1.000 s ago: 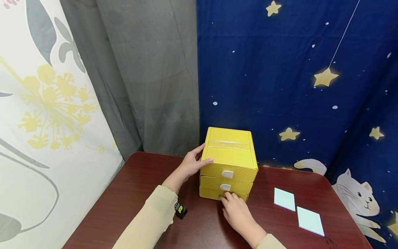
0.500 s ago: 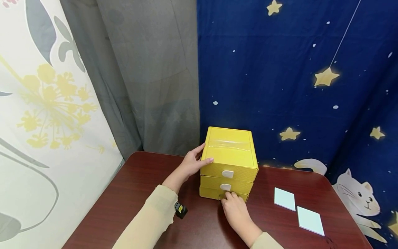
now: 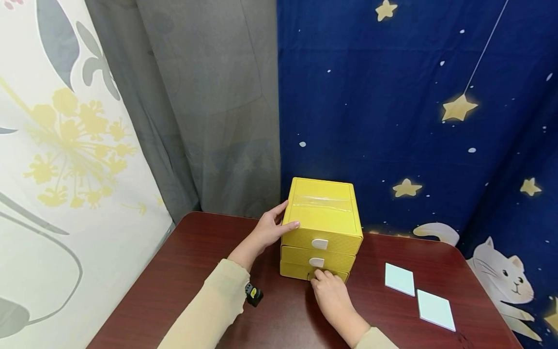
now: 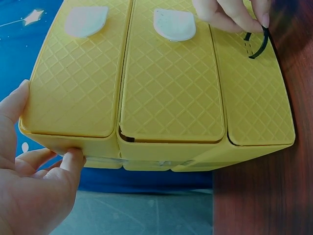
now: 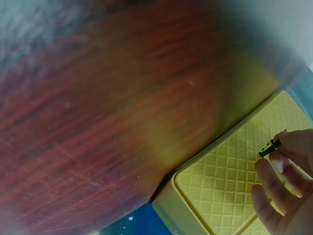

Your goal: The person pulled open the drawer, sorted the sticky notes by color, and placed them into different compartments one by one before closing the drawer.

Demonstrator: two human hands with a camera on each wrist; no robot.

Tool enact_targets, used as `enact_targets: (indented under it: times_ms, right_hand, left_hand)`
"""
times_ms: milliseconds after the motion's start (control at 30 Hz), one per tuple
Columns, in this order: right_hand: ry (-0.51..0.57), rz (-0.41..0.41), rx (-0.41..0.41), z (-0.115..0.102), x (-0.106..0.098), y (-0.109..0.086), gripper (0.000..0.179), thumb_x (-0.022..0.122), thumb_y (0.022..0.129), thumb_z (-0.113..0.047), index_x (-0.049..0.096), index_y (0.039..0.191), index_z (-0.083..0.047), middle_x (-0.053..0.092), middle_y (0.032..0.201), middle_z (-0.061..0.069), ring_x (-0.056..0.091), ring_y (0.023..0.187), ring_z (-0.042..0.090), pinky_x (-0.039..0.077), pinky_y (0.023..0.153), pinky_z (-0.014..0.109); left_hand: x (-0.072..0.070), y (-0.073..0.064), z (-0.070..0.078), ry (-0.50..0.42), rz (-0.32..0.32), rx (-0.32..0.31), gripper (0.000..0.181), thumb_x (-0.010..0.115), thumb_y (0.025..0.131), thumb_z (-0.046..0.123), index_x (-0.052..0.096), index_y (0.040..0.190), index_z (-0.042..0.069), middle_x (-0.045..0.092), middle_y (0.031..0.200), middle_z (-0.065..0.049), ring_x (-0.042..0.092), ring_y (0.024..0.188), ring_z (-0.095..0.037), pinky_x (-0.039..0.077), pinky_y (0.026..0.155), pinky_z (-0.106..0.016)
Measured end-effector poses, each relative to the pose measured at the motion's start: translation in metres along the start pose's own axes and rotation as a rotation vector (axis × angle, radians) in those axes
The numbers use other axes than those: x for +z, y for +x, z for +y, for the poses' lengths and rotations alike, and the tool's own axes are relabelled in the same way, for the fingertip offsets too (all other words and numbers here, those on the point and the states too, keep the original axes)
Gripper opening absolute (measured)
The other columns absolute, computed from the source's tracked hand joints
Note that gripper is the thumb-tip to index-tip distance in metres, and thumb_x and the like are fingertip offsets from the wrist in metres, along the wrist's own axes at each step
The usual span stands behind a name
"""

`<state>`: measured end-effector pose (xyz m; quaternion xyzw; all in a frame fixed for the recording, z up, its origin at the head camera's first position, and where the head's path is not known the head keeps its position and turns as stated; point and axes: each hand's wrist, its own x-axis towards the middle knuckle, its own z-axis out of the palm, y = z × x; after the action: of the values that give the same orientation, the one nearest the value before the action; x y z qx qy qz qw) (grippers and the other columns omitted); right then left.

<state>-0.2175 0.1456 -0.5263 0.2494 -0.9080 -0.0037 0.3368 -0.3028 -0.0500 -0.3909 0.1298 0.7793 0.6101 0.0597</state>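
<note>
A yellow cabinet with three stacked drawers (image 3: pixel 322 213) stands at the back of the table. My left hand (image 3: pixel 268 230) steadies its upper left corner, thumb over the top and fingers against the side. White half-round tabs mark the top drawer (image 4: pixel 73 88) and the middle drawer (image 4: pixel 173 93). On the lowest drawer (image 4: pixel 259 103) is a black loop (image 4: pixel 264 45) instead, which my right hand (image 3: pixel 332 295) pinches between thumb and forefinger. The right wrist view also shows the black loop (image 5: pixel 270 148) at those fingertips. All the drawers look pushed in, with the lowest front partly covered by my right hand.
Two pale square tiles (image 3: pixel 399 278) lie on the table's right side, thin dark threads by the nearer one. A strip of clear tape (image 3: pixel 322 202) crosses the cabinet top. Behind the dark red table (image 3: pixel 209 252) hang grey and blue star-patterned curtains (image 3: pixel 392 121).
My right hand has shifted slightly at the lowest drawer, its forearm a little to the left of a second ago. The left hand and the cabinet have stayed in place.
</note>
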Motion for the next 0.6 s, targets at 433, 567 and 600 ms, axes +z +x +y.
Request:
enact_targets:
  times_ms: [433, 567, 600]
  right_hand:
    - [0.023, 0.023, -0.061, -0.003, -0.005, -0.008, 0.010, 0.075, 0.063, -0.015, 0.065, 0.065, -0.017, 0.054, 0.073, -0.006, 0.053, 0.069, 0.017, 0.040, 0.051, 0.028]
    - [0.047, 0.031, -0.071, -0.003, -0.007, -0.012, 0.011, 0.076, 0.063, -0.014, 0.066, 0.065, -0.018, 0.054, 0.073, -0.007, 0.053, 0.069, 0.015, 0.040, 0.050, 0.026]
    - [0.053, 0.033, -0.074, -0.003, -0.008, -0.013, 0.011, 0.076, 0.063, -0.014, 0.066, 0.065, -0.018, 0.054, 0.073, -0.007, 0.053, 0.069, 0.015, 0.040, 0.050, 0.026]
  left_hand:
    - [0.000, 0.001, 0.000, 0.013, 0.011, -0.014, 0.086, 0.074, 0.081, 0.036, 0.026, 0.151, 0.019, 0.025, 0.156, -0.005, 0.026, 0.142, -0.022, 0.034, 0.110, -0.040]
    - [0.000, 0.000, 0.000, 0.017, 0.007, -0.007, 0.086, 0.074, 0.081, 0.036, 0.026, 0.151, 0.018, 0.025, 0.156, -0.006, 0.025, 0.143, -0.023, 0.034, 0.111, -0.041]
    - [0.000, 0.000, 0.000, 0.016, 0.007, -0.008, 0.086, 0.074, 0.081, 0.036, 0.026, 0.151, 0.018, 0.024, 0.156, -0.006, 0.025, 0.143, -0.023, 0.033, 0.111, -0.041]
